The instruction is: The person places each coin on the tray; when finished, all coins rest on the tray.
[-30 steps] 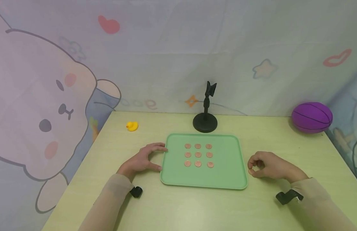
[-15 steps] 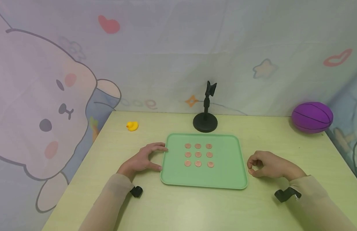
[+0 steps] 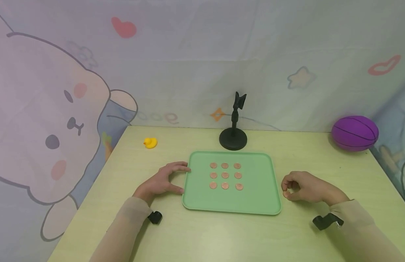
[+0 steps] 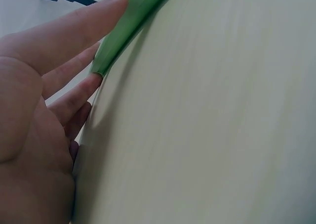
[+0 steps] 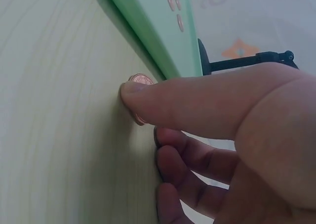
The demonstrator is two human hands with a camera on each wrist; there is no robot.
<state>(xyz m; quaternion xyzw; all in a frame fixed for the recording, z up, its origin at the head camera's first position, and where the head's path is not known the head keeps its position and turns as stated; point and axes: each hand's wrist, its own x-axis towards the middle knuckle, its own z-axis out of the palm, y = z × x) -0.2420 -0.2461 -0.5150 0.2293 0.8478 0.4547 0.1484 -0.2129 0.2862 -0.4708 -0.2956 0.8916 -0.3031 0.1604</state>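
Note:
A flat green tray (image 3: 258,187) lies in the middle of the table in the head view. On it several copper coins (image 3: 225,175) form a neat square grid. My left hand (image 3: 160,180) touches the tray's left rim with thumb and fingertips spread apart. The left wrist view has the thumb (image 4: 94,23) against the tray's green side (image 4: 121,33). Just off the tray's right edge, my right hand (image 3: 304,186) pinches one copper coin (image 5: 142,79), held low at the table surface. The thumb covers part of that coin; the other right fingers are curled.
Behind the tray stands a black stand (image 3: 233,138) with a round base. A yellow rubber duck (image 3: 151,143) sits at the back left, a purple ball (image 3: 354,133) at the back right. A printed cloth backdrop (image 3: 196,54) hangs behind the table (image 3: 215,240).
The right hand stays beside the tray with the coin between thumb and finger, shifting only very slightly. The left hand, the tray and the coins on it keep their places.

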